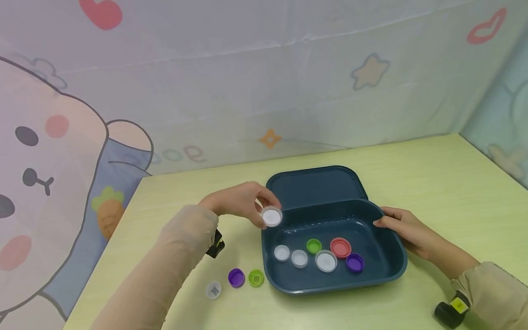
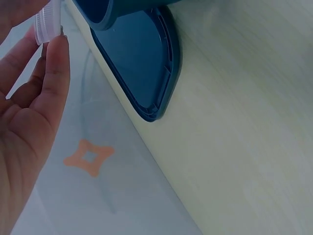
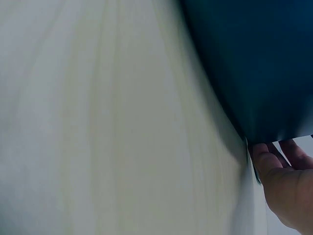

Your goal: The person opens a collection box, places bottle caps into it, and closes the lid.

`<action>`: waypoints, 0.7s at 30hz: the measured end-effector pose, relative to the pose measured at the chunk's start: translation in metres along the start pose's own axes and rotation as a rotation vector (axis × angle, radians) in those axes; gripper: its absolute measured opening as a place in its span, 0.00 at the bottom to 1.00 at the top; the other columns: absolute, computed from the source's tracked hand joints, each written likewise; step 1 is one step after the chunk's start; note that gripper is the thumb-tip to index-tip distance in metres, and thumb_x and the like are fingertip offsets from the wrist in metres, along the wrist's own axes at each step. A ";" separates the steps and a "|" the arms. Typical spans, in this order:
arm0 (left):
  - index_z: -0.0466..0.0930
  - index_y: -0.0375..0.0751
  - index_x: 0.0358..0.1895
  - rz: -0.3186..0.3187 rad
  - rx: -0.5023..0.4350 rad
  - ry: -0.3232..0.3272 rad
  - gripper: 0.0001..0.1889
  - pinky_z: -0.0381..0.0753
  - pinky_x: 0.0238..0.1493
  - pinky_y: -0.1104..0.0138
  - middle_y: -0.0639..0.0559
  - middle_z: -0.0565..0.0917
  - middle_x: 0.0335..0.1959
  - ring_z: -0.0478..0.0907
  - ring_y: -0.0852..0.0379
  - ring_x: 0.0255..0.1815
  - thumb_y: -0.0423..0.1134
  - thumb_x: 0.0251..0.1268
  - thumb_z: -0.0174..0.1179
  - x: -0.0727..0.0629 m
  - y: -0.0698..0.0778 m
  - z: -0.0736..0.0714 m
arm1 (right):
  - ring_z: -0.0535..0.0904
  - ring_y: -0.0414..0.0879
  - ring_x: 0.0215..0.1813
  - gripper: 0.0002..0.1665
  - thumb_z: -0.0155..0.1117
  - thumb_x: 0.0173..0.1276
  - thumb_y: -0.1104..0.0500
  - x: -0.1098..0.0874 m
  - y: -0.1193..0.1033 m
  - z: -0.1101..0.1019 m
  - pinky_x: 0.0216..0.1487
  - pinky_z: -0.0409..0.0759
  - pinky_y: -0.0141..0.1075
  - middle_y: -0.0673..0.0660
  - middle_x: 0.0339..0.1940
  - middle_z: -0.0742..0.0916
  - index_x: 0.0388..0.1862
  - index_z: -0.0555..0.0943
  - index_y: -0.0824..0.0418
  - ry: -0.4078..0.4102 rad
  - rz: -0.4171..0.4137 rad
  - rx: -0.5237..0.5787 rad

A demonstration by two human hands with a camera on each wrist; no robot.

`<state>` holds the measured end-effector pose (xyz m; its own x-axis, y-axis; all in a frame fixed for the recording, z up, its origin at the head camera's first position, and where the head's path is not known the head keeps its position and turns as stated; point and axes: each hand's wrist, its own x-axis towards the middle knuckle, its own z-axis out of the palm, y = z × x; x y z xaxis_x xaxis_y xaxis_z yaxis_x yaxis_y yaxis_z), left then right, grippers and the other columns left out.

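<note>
My left hand [image 1: 244, 201] pinches a clear-rimmed white bottle cap [image 1: 272, 216] over the left rim of a dark blue box [image 1: 330, 288]. In the left wrist view the same cap [image 2: 48, 22] shows its ridged side between thumb and fingers. At the box's right end, my right hand [image 1: 412, 231] grips the rim, thumb on top and fingers outside. Inside lie a red cap [image 1: 340, 248], a purple cap [image 1: 355, 263], a green cap [image 1: 314, 246] and several white caps, including a larger white cap [image 1: 326, 261].
Left of the box, a purple cap [image 1: 237, 277], a green cap [image 1: 256, 277] and a whitish cap [image 1: 213, 290] lie on the pale yellow table [image 1: 420, 174]. Behind the box lies a dark blue lid [image 1: 317, 185]. A printed cloth [image 1: 231, 91] hangs at the table's back edge.
</note>
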<state>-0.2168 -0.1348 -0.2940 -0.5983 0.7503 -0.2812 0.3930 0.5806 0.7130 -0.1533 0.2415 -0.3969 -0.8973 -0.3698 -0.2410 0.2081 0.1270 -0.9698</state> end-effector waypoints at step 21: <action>0.81 0.41 0.47 0.034 0.096 -0.088 0.21 0.78 0.41 0.71 0.55 0.81 0.39 0.76 0.59 0.39 0.28 0.44 0.70 0.041 0.018 0.013 | 0.80 0.42 0.44 0.37 0.50 0.69 0.59 0.003 0.001 -0.002 0.45 0.81 0.38 0.52 0.48 0.81 0.68 0.51 0.78 0.012 0.004 -0.019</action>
<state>-0.2255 -0.0893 -0.3007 -0.5215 0.7925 -0.3164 0.4793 0.5788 0.6597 -0.1560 0.2423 -0.3985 -0.9012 -0.3578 -0.2446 0.2046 0.1461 -0.9679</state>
